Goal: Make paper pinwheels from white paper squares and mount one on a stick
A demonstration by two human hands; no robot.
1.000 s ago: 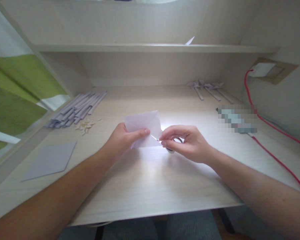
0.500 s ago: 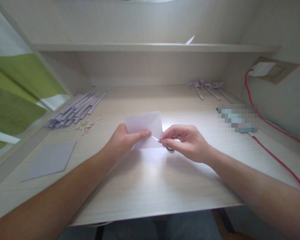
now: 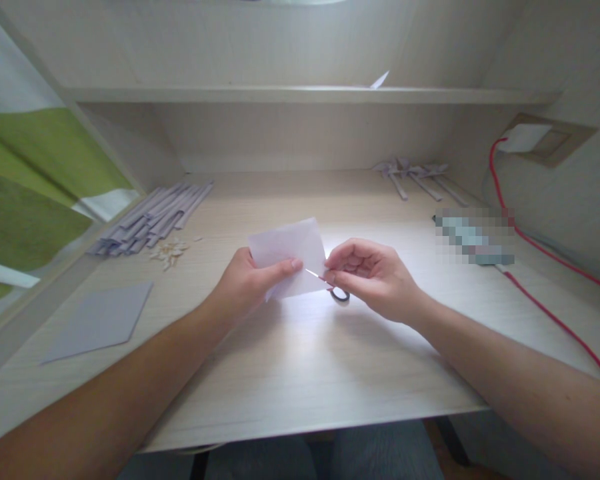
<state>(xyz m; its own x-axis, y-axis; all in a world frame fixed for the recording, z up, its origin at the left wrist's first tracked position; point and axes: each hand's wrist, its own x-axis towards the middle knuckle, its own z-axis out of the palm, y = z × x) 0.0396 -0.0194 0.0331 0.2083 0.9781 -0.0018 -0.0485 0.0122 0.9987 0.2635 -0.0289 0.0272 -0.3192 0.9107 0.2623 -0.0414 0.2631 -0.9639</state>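
Observation:
My left hand (image 3: 247, 280) is closed on a folded sheet of white paper (image 3: 285, 247), its thumb lying flat across the front. Against the paper's lower right part rests a small pair of scissors (image 3: 340, 295), blades pointing toward my left thumb and the dark handle ring below my right hand. No finger passes through the ring that shows. My right hand (image 3: 370, 277) has its fingers curled, with thumb and forefinger at the scissors' middle and the paper's right edge. The thumb partly hides the scissors there.
Several rolled paper strips (image 3: 155, 217) lie at the left, beside small pale scraps (image 3: 169, 253). A flat paper square (image 3: 100, 320) is nearer. Folded paper pieces (image 3: 413, 173) sit at the back right. A blurred-out device (image 3: 473, 240) with a red cable (image 3: 555, 313) lies at the right.
My right hand has lifted slightly and its fingers have loosened, so more of the scissors' handle ring shows. The paper has tilted a little in my left hand.

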